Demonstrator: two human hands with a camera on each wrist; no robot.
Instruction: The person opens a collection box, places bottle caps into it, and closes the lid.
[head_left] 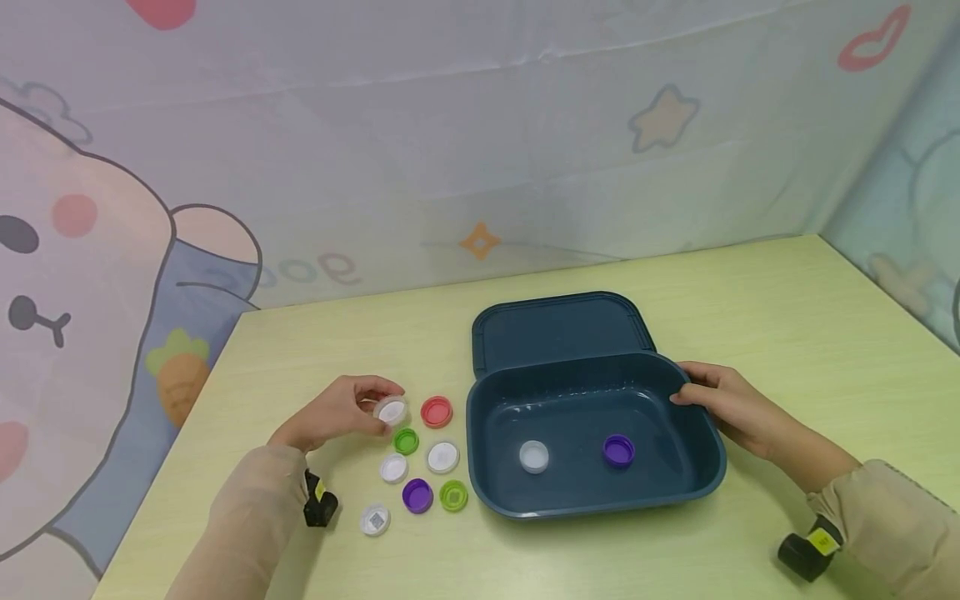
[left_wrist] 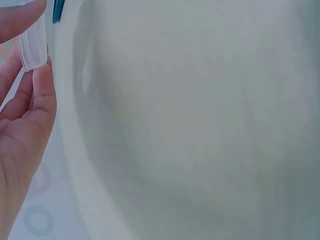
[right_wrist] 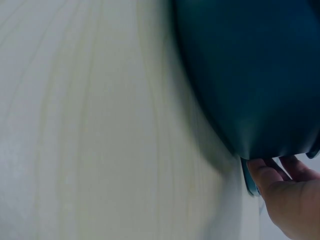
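Note:
Between thumb and fingers, my left hand (head_left: 341, 410) pinches a clear-white bottle cap (head_left: 391, 410) over the left part of the table; the left wrist view shows its ridged side (left_wrist: 34, 50). My right hand (head_left: 731, 408) grips the right rim of a dark blue plastic box (head_left: 596, 502), thumb over the edge. Inside the box lie a white cap (head_left: 534, 457) and a purple cap (head_left: 618, 451), apart from each other. Near the left hand are a red cap (head_left: 437, 412), a green cap (head_left: 406, 441) and a white cap (head_left: 442, 457).
A dark blue lid (head_left: 562, 329) lies behind the box, partly hidden by it. Left of the box are also a purple cap (head_left: 417, 496), a lime-green cap (head_left: 453, 495), a small white cap (head_left: 393, 468) and a cap with a printed code (head_left: 375, 519). A printed cloth (head_left: 480, 150) hangs behind the table.

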